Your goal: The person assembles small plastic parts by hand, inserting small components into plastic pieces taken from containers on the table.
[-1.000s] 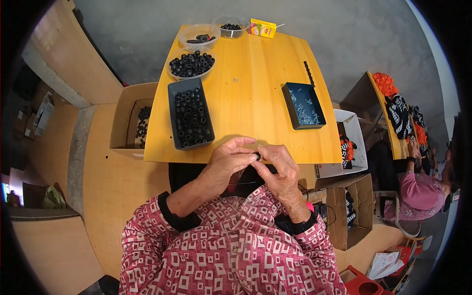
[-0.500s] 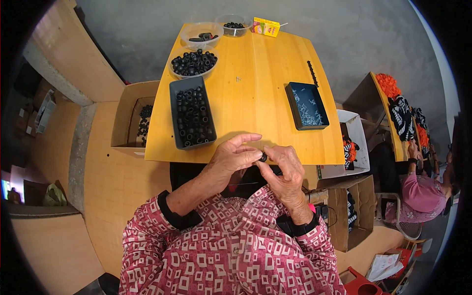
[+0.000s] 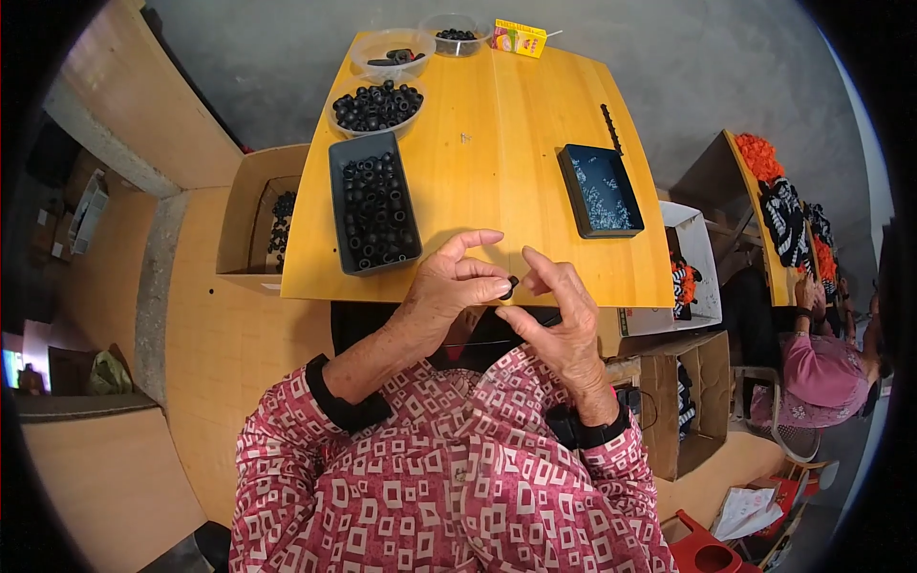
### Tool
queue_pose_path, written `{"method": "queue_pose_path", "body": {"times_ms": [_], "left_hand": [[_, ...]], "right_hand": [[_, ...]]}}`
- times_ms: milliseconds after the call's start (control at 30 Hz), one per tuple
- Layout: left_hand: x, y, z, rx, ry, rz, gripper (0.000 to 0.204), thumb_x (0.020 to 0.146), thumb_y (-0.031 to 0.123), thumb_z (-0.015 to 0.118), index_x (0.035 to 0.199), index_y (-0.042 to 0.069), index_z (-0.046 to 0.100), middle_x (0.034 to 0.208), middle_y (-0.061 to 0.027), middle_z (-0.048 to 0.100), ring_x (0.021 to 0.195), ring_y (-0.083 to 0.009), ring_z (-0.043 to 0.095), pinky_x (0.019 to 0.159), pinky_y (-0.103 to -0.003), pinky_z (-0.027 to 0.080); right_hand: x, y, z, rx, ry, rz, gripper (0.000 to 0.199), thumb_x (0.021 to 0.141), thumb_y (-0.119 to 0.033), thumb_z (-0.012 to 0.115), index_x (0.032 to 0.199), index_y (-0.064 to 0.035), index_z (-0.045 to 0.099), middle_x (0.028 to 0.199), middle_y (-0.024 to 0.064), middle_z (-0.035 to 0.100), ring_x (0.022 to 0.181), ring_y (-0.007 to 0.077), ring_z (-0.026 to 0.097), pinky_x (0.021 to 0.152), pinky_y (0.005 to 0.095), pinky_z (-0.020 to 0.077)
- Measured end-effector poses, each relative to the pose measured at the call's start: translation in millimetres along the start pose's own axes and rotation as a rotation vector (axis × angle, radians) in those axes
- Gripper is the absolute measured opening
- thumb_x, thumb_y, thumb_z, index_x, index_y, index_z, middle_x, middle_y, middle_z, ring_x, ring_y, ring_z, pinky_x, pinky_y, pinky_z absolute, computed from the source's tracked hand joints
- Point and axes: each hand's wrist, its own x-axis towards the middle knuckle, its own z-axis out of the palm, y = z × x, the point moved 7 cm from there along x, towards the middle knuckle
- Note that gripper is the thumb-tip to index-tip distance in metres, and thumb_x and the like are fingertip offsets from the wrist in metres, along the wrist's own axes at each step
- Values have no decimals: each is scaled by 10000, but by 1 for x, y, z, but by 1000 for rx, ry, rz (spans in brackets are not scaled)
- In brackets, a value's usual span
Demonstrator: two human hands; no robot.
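Over the table's near edge, my left hand [image 3: 456, 280] pinches a small black hollow plastic piece [image 3: 511, 287] between thumb and fingers. Facing it from the right is my right hand [image 3: 562, 310], thumb and fingers spread apart, with nothing visible between them. To the left on the table, a dark rectangular bin [image 3: 334, 205] holds many similar black pieces [image 3: 374, 212]. A dark blue tray [image 3: 611, 232] with small clear bits scattered in it stands to the right.
Clear round tubs [image 3: 334, 119] with black parts line the table's far left, near a yellow drink carton [image 3: 519, 39]. A black strip [image 3: 611, 130] lies at the far right edge. Cardboard boxes [image 3: 253, 215] flank the table. Another person [image 3: 826, 372] sits at the right.
My right hand's fingers have opened and drawn away from the black piece, which stays in my left hand. The view has tilted slightly.
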Motion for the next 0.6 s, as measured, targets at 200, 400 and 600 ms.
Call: {"method": "queue_pose_path", "body": {"times_ms": [200,400,600], "left_hand": [[-3,-1,4,6,8,-20,593,869,24,694,1403,42,436,1017,-91,665,947,-125,628,865,-248,505],[-3,-1,5,79,-15,22,604,872,23,693,1411,40,422,993,-79,673,941,-122,633,879,-246,501],[-4,-7,5,26,-6,-12,615,863,20,701,1411,38,423,998,-85,676,949,-128,637,884,-248,501]], "right_hand": [[1,-8,0,-340,-31,-356,425,717,-107,841,1100,-24,679,900,100,638,828,261,630,706,371,498],[0,-20,1,-439,-19,-430,400,681,-139,861,1015,3,692,858,105,658,772,272,633,674,368,504],[-5,-19,2,-518,-54,-489,363,743,-165,832,1021,11,677,839,95,621,738,244,620,648,357,482]]}}
